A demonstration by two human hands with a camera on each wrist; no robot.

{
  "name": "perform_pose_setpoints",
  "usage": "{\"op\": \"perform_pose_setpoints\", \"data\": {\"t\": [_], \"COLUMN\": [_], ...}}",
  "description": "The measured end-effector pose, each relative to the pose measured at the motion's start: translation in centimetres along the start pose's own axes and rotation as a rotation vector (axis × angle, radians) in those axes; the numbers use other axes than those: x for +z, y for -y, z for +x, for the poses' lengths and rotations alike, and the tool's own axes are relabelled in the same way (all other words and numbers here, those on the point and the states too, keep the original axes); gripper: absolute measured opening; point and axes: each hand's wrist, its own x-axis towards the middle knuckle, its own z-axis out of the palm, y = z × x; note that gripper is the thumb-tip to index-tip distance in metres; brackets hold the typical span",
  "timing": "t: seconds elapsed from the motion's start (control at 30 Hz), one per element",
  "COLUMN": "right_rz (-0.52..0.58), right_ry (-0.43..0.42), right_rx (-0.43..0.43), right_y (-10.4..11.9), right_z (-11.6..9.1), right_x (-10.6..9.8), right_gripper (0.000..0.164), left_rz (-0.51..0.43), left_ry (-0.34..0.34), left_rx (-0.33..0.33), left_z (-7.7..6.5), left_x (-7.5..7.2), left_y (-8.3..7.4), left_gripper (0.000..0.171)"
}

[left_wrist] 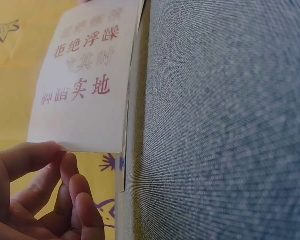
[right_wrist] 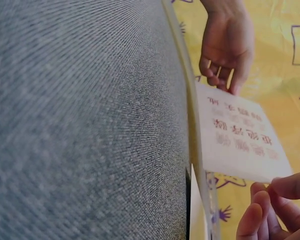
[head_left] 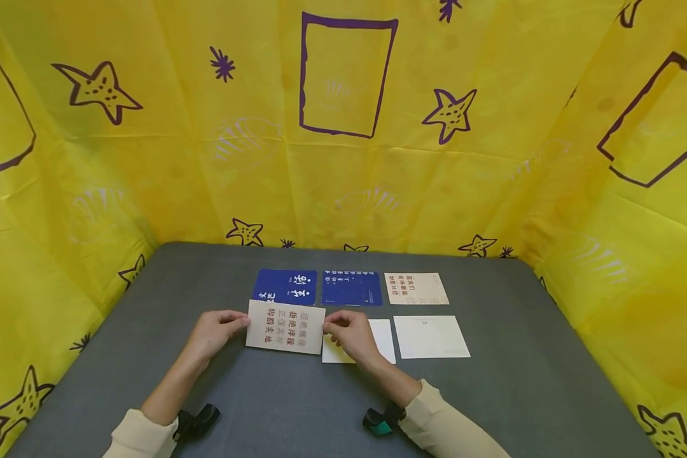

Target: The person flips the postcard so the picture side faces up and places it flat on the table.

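Note:
A cream card (head_left: 285, 327) printed with reddish-brown and faint grey characters is held by both hands above the table. My left hand (head_left: 214, 332) pinches its left edge between thumb and fingertips. At the opposite edge, my right hand (head_left: 352, 334) pinches it the same way. In the left wrist view the printed face of the card (left_wrist: 82, 75) tilts toward the camera, clear of the grey cloth. Behind it lies a blue card (head_left: 286, 286), its lower edge partly covered. A white card (head_left: 383, 340) lies under my right hand, which hides part of it.
Another blue card (head_left: 352, 289) and a beige printed card (head_left: 416, 289) lie in the back row. A pale card (head_left: 432, 337) lies at the front right. Grey cloth covers the table (head_left: 521, 394), and yellow patterned curtains (head_left: 343, 172) enclose its back and sides.

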Motion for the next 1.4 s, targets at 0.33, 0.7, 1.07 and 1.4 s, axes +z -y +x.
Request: {"op": "perform_pose_setpoints", "data": {"t": [0.33, 0.7, 1.07, 1.4], "right_rz": [0.029, 0.032, -0.053, -0.122], "right_ry": [-0.037, -0.097, -0.014, 0.044], "right_rx": [0.035, 0.058, 0.068, 0.039], "right_y": [0.1, 0.1, -0.1, -0.3], "right_z": [0.0, 0.2, 0.2, 0.2], "right_x": [0.2, 0.5, 0.4, 0.6], "right_gripper": [0.014, 0.011, 0.012, 0.015], "left_rz": [0.008, 0.003, 0.01, 0.036], "left_ry": [0.013, 0.02, 0.005, 0.006], "left_rx": [0.016, 0.006, 0.0, -0.009], "left_z": [0.1, 0.1, 0.1, 0.1], "left_x": [0.1, 0.0, 0.0, 0.1], "left_y": [0.3, 0.5, 1.0, 1.2], "left_gripper": [0.031, 0.027, 0.025, 0.024]}}
